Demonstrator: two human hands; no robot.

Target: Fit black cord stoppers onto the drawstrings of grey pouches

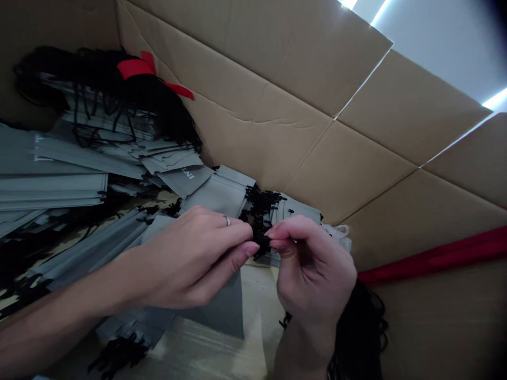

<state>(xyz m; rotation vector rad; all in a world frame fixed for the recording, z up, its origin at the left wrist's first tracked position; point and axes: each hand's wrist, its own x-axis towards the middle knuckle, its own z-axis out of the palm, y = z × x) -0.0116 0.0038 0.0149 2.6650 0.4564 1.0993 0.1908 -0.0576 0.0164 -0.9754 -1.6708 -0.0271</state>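
Observation:
My left hand [194,256], with a ring on one finger, is closed in a pinch at the middle of the view. Facing it, my right hand [317,269] pinches with thumb and forefinger. A short piece of black cord [263,240] runs between the two sets of fingertips; most of it is covered by them. Below my left hand is a grey fabric pouch [225,309], partly hidden by the hand; I cannot tell whether the cord belongs to it. Just behind my fingertips lie stacked grey pouches [222,192] with knotted black cord ends [263,203].
Tall cardboard walls [253,79] enclose the work area. A bundle of black cords [106,74] tied with red ribbon [137,67] rests on pouches at the back left. More black cords [360,332] hang at the right, below a red strap [435,256]. Stacked pouches [51,190] fill the left.

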